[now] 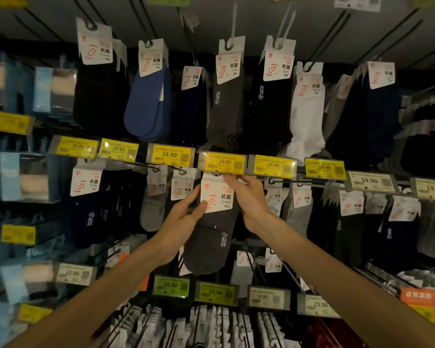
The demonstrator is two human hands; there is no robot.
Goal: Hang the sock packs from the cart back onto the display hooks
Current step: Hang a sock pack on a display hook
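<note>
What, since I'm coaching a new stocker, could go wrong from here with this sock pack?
1. The header card of the dark grey sock pack tops out just under the yellow price tag, which blocks the view of the hanging point; a missed hole could drop the pack.
2. The right hand works against that tag and could knock it askew.
3. The left hand crowds a neighbouring pack, which might get nudged off.

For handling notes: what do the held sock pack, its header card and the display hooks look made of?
Sock pack: dark grey matte knit, printed COTTON.
Header card: stiff white card, printed, seemingly smooth.
Display hook: thin black wire, probably coated metal.
</note>
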